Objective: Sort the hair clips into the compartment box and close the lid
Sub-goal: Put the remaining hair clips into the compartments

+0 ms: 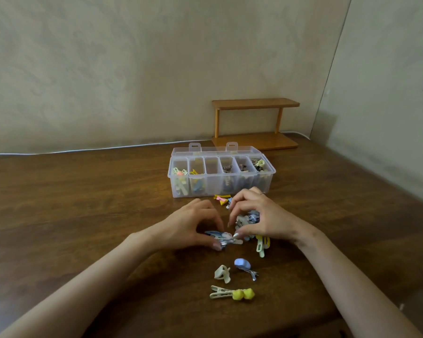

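Tabletop (83, 203) with the compartment box (221, 175) as reference. The box is a clear plastic one with six compartments in a row; its lid (215, 150) is swung open behind it. Pale green and cream clips show in the leftmost compartment, yellow and blue ones in the next, and darker ones toward the right end.

In front of the box, my left hand (193, 225) pinches a blue striped clip (217, 236) between thumb and curled fingers, low on the tabletop. My right hand (259, 215), just beside it, arches over a heap of clips (247, 219) with fingers curled round it, hiding most of the heap and part of the box's front wall.

Small yellow and pink clips (221, 200) lie just in front of the box. Nearer me lie:
- a cream and yellow clip (261, 245)
- a blue oval clip (244, 265)
- a cream claw clip (222, 273)
- a cream clip with two yellow balls (232, 293)

Behind the box and to its right stands a wooden shelf (254, 124). A white cable (83, 150) runs along the tabletop's far edge.
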The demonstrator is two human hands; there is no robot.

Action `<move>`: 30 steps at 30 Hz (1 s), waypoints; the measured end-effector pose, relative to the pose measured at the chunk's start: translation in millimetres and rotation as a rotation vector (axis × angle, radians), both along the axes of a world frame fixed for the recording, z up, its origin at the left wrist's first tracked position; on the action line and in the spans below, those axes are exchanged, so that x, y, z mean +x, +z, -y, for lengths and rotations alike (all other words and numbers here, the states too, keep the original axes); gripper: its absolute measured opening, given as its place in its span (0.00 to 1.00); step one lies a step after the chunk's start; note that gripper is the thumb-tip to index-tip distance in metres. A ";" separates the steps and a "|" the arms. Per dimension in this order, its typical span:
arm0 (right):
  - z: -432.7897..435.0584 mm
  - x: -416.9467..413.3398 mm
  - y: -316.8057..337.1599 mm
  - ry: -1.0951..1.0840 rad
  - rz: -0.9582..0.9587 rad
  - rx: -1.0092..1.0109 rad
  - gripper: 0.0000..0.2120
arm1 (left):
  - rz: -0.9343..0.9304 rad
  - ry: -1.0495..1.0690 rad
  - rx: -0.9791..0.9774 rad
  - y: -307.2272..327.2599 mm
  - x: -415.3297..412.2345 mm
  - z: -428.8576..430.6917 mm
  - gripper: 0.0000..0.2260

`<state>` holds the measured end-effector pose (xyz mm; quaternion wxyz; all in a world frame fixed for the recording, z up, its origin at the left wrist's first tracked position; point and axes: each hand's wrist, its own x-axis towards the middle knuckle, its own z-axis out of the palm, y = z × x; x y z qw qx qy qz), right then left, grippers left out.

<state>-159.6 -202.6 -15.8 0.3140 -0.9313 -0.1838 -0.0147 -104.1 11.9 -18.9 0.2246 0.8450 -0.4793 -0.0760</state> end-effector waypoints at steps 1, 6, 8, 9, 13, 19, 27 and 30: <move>0.5 0.3 -0.6 0.007 -0.007 -0.019 0.08 | -0.009 0.003 0.001 -0.3 -0.2 -1.1 0.12; 0.9 1.1 -2.1 0.020 0.024 -0.065 0.05 | 0.049 0.031 -0.012 -0.7 1.1 -3.2 0.09; 1.2 1.5 -2.4 0.012 0.046 -0.059 0.04 | 0.075 0.040 -0.047 -2.4 1.2 -3.7 0.08; 1.2 1.5 -2.4 0.006 0.054 -0.055 0.04 | 0.083 0.048 -0.062 -3.3 1.5 -3.8 0.07; 0.9 2.2 -4.2 -0.050 0.144 -0.014 0.03 | 0.097 0.078 -0.122 -3.6 2.7 -4.2 0.06; 1.6 4.8 -7.2 -0.130 0.192 0.029 0.05 | 0.126 0.153 -0.173 -2.6 4.3 -5.2 0.03; 5.2 7.3 -8.1 -0.274 0.273 0.090 0.04 | 0.048 0.285 -0.409 2.1 2.2 -8.2 0.03; 4.8 7.2 -8.2 -0.273 0.271 0.078 0.04 | 0.094 0.355 -0.521 5.8 5.5 -10.8 0.04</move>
